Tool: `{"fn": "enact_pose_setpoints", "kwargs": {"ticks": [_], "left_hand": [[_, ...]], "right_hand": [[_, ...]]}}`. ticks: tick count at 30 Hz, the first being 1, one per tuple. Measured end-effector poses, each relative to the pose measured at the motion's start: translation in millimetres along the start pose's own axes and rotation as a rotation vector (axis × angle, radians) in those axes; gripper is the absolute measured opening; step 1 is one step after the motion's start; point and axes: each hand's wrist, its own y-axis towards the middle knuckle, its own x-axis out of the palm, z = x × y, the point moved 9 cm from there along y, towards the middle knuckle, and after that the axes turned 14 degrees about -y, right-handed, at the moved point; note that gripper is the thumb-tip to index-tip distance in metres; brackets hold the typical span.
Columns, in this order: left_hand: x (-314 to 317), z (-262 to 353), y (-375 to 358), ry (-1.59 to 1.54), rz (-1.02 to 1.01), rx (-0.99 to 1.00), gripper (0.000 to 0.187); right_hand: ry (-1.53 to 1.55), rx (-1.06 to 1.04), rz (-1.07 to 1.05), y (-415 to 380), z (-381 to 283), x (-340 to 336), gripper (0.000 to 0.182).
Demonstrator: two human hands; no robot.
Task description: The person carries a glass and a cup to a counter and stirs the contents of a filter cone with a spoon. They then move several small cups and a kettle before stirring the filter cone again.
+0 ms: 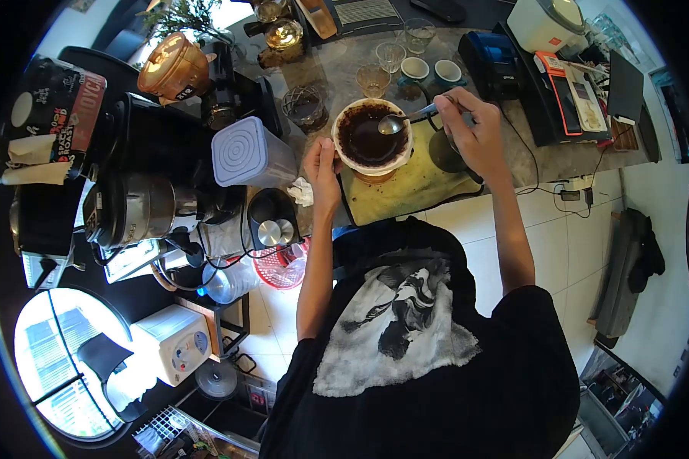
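A coffee dripper lined with a white paper filter [400, 154] holds dark wet coffee grounds [366, 136]. It stands at the edge of a yellow-green cloth [406, 195] on the counter. My left hand [323, 170] is closed at the dripper's left side, thumb up by the rim. Between the fingers and thumb of my right hand [473, 131] is a metal spoon [391, 124], its bowl over the right part of the grounds. Behind my right hand, a dark kettle [444, 151] is partly hidden.
Beyond the dripper stand clear glasses [390, 57] and two small cups [415, 69]. A lidded plastic container [253, 153] and a crumpled tissue [302, 191] sit to the left. Further left is a grinder [142, 208]. At the right are a black printer [491, 65] and loose cables [534, 164].
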Motion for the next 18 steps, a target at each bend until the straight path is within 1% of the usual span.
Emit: {"fn": "enact_pose_setpoints", "kwargs": {"ticks": [14,18], "left_hand": [[2.2,1.2,-1.3,-0.013,0.016,0.014,0.031],[0.8,-0.4,-1.9,0.010,0.007,-0.013,0.032]], "right_hand": [[-0.003,0.009,-0.010,-1.0,2.1,0.5,0.025],[-0.002,0.000,-0.009,1.0,0.4,1.5,0.025]]}}
